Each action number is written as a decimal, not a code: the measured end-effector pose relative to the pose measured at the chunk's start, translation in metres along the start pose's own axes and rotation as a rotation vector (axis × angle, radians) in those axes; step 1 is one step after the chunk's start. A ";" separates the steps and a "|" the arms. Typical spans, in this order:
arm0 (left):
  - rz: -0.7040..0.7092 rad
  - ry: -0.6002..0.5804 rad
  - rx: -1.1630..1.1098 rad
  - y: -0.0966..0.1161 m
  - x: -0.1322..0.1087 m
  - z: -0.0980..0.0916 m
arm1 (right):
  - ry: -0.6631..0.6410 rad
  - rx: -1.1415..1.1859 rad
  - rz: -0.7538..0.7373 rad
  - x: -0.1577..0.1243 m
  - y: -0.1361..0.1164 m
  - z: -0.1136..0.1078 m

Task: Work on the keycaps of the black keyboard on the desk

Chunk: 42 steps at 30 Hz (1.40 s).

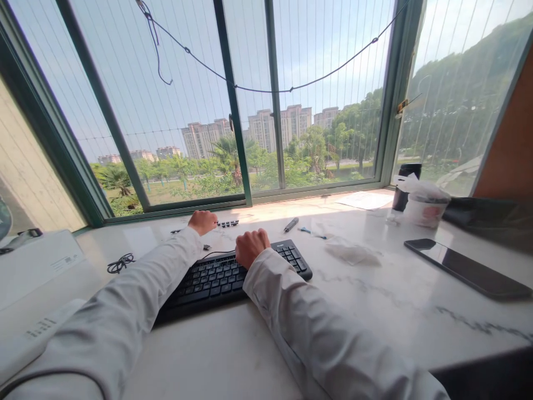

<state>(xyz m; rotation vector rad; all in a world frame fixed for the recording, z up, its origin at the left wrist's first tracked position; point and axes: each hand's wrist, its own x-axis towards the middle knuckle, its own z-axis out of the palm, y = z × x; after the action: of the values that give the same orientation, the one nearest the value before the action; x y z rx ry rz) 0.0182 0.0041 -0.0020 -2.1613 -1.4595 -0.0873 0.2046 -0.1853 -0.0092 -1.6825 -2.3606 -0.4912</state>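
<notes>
A black keyboard (216,278) lies on the white marble sill (375,300) in front of me. My right hand (251,247) rests on the keyboard's far edge with its fingers curled under. My left hand (202,221) lies just beyond the keyboard, fingers curled, next to a row of loose black keycaps (228,224). What either hand holds, if anything, is hidden. Both arms wear white sleeves.
A pen (291,224) and a small blue tool (308,231) lie past the keyboard. A phone (468,268) lies at the right, a tissue-covered cup (422,204) and a dark mug (406,186) behind it. White boxes (33,266) and a coiled black cable (120,263) are at the left.
</notes>
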 end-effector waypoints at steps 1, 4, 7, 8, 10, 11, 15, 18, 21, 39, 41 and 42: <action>0.012 0.028 -0.004 0.000 -0.005 -0.008 | -0.003 0.008 0.010 0.000 0.000 0.001; 0.022 0.130 -0.042 0.006 -0.028 -0.034 | -0.025 0.038 0.028 0.000 -0.001 0.002; 0.028 0.222 -0.092 0.017 -0.063 -0.059 | -0.012 0.057 0.033 -0.001 -0.003 0.003; 0.041 0.242 -0.106 0.022 -0.076 -0.066 | 0.001 0.060 0.039 -0.002 -0.004 0.002; 0.079 0.272 -0.118 0.031 -0.103 -0.077 | 0.026 0.068 0.058 -0.003 -0.006 0.000; 0.094 0.289 -0.118 0.035 -0.115 -0.080 | 0.033 0.072 0.068 -0.004 -0.008 -0.001; 0.073 0.392 -0.175 0.051 -0.152 -0.085 | 0.054 0.086 0.014 -0.006 -0.012 -0.007; 0.082 0.410 -0.229 0.057 -0.163 -0.083 | 0.083 0.079 -0.008 -0.007 -0.014 -0.008; 0.089 0.398 -0.256 0.056 -0.165 -0.080 | 0.101 0.058 0.002 -0.007 -0.016 -0.007; 0.192 0.344 -0.359 0.041 -0.163 -0.070 | 0.021 0.205 0.129 -0.003 -0.023 0.003; 0.192 0.348 -0.410 0.036 -0.162 -0.069 | -0.021 0.274 0.119 -0.002 -0.019 0.007; 0.188 0.347 -0.433 0.033 -0.162 -0.069 | -0.041 0.300 0.109 -0.002 -0.017 0.009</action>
<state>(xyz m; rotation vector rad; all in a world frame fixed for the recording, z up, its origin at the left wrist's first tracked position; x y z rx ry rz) -0.0038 -0.1733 -0.0099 -2.4504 -1.1059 -0.7316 0.1891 -0.1884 -0.0208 -1.6802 -2.2200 -0.0782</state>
